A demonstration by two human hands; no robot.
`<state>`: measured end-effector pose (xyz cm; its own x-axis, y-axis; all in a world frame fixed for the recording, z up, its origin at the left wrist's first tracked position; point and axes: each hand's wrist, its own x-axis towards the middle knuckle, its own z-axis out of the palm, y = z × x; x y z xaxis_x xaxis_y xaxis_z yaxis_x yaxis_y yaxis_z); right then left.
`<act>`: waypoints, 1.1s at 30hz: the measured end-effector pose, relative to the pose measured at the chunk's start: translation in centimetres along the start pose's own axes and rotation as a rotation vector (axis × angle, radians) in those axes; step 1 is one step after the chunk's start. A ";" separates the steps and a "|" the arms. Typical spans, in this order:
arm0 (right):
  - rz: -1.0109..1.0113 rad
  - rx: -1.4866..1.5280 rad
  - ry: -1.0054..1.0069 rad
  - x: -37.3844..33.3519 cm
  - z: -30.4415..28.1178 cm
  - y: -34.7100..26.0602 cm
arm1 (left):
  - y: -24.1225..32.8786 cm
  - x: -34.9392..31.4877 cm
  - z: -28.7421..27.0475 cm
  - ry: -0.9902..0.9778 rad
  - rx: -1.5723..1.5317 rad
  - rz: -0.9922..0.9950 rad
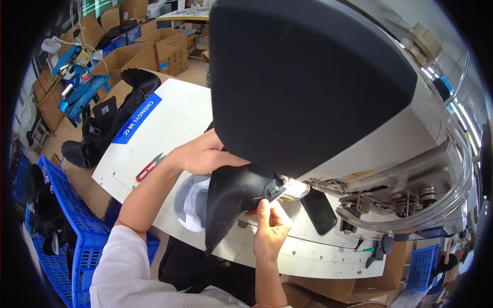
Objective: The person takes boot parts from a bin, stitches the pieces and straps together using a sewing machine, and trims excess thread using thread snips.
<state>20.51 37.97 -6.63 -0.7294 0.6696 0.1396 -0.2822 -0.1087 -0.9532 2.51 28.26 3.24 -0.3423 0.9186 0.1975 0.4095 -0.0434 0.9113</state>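
A black leather boot piece (231, 197) lies under the head of a sewing machine (313, 97), a small dark strap with a pale edge (273, 191) on it by the metal arm. My left hand (205, 154) grips its upper edge, the thumb along the leather; the machine head hides some fingers. Close to the strap, my right hand (270, 226) pinches the piece's right edge between thumb and fingers. Crumpled whitish material (191, 205) shows beside the leather on the left. Red-handled thread snips (149, 167) rest on the white table (179, 102), left of my left forearm.
A dark phone (319, 213) lies right of my right hand. Black boots (110, 120) lie along the table's left end. Blue plastic crates (77, 226) holding black items stand at lower left. Open cardboard boxes (126, 57) stand behind. At far right another person (449, 261) is partly visible.
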 end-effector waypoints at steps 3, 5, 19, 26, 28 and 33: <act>0.010 -0.035 0.012 0.0 0.4 -0.2 | -1.4 0.3 -0.4 0.040 -0.048 0.069; 0.002 -0.050 0.029 0.1 0.7 -0.4 | -1.8 0.4 -0.9 0.027 0.009 0.041; -0.026 -0.120 0.136 0.7 2.7 -0.8 | -8.5 3.7 -3.0 0.112 0.130 -0.196; -0.022 -0.119 0.149 1.2 3.2 -0.6 | -6.4 2.7 -2.2 0.180 0.158 -0.114; -0.038 -0.108 0.138 1.3 3.3 -0.5 | -5.7 2.1 -2.0 0.200 0.177 -0.094; 0.029 -0.113 0.116 1.3 2.0 -0.3 | -3.9 0.7 -1.3 0.219 0.236 -0.051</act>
<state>18.40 37.37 -5.58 -0.6574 0.7487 0.0854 -0.1848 -0.0503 -0.9815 -0.48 28.58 0.34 -0.5312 0.8095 0.2501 0.5632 0.1168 0.8180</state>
